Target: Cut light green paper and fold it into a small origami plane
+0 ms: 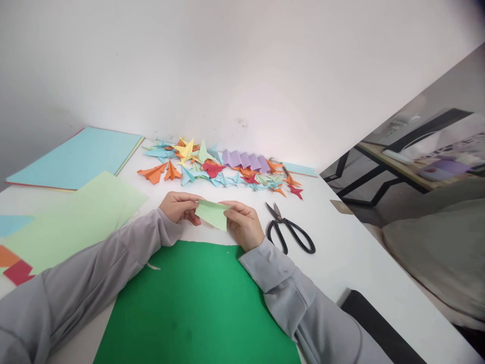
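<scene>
A small rectangle of light green paper (212,214) is held up between both hands, a little beyond the far edge of a dark green sheet (200,303). My left hand (181,207) pinches its left end between thumb and fingers. At the paper's right end, my right hand (245,224) grips with the thumb in front and the fingers behind. Black-handled scissors (282,222) lie to the right of my right hand, their blades slightly parted and pointing away.
Many folded paper pieces (212,169) in several colours line the wall. On the left lie a stack of large blue sheets (83,156), a light green sheet (76,222) and red and orange scraps (17,270). A black object (375,323) rests near the right edge.
</scene>
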`<action>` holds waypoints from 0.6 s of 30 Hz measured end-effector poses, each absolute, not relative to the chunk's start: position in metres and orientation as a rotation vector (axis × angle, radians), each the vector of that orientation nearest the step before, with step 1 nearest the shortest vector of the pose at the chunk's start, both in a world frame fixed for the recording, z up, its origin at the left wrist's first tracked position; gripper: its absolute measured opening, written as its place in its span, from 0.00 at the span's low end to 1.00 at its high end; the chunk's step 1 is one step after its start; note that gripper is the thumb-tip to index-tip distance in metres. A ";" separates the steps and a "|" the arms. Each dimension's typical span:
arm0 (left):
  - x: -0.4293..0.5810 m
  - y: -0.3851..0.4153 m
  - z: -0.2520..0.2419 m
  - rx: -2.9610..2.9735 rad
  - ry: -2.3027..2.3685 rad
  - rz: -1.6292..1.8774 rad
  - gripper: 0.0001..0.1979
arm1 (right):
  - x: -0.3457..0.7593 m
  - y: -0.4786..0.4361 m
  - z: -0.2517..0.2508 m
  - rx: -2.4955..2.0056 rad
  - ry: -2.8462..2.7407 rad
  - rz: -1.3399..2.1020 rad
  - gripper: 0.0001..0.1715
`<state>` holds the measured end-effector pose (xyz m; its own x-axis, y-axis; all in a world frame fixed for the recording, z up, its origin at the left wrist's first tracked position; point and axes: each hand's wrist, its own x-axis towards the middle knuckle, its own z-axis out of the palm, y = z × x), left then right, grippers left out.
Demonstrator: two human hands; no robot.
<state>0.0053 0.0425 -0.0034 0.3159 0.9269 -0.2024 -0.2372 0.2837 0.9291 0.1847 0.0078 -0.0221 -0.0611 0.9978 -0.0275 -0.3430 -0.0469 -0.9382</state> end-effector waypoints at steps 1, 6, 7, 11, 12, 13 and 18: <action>0.005 0.043 -0.002 0.945 0.893 0.924 0.10 | 0.185 0.008 -0.022 -0.952 -0.967 1.431 0.09; 0.002 0.043 0.001 0.949 0.787 0.879 0.12 | 0.187 0.008 -0.018 -0.937 -0.940 1.486 0.10; 0.001 0.043 0.000 0.974 0.777 0.879 0.14 | 0.187 0.008 -0.017 -0.913 -0.934 1.508 0.10; 0.000 0.042 -0.006 1.099 0.800 0.894 0.16 | 0.189 0.008 -0.015 -0.815 -0.951 1.562 0.13; 0.001 0.042 -0.007 1.120 0.818 0.899 0.16 | 0.190 0.008 -0.015 -0.808 -0.973 1.558 0.14; 0.001 0.042 -0.007 1.140 0.838 0.905 0.16 | 0.189 0.007 -0.015 -0.811 -1.004 1.545 0.14; 0.005 0.039 -0.003 1.235 0.919 0.909 0.20 | 0.185 0.005 -0.018 -0.915 -1.185 1.400 0.12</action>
<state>0.0055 0.0386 -0.0029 0.3642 0.9283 -0.0751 -0.0648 0.1057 0.9923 0.1849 0.0053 -0.0178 -0.1702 0.9831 0.0676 -0.2293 0.0272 -0.9730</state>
